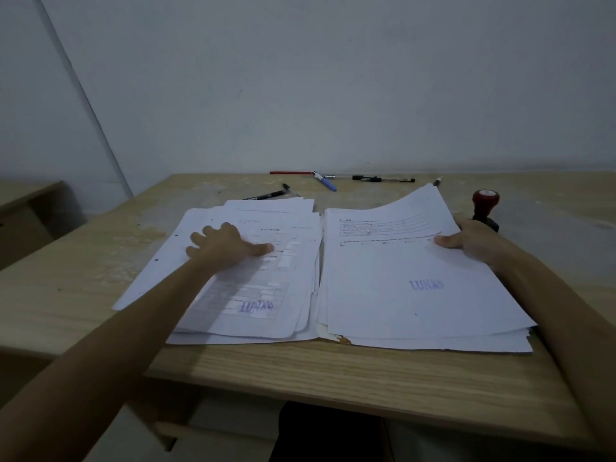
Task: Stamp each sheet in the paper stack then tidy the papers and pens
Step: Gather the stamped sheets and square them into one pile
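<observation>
Two piles of white sheets lie side by side on the wooden desk (pixel 100 261). The left pile (pixel 273 295) is loosely fanned, and its top sheet bears a blue stamp mark. My left hand (pixel 226 245) rests flat on it, fingers spread. The right pile (pixel 410 288) also shows a blue stamp mark on its top sheet. My right hand (pixel 466 241) grips the right edge of the top sheet, thumb on top, and the sheet's far corner curls upward. A red-topped stamp (pixel 485 208) stands upright just behind my right hand.
Several pens lie along the desk's far edge by the wall: a red one (pixel 290 173), a blue-and-white one (pixel 325 181), black ones (pixel 383 179), and another black pen (pixel 266 195) behind the left pile. A lower cabinet (pixel 30 215) stands at left.
</observation>
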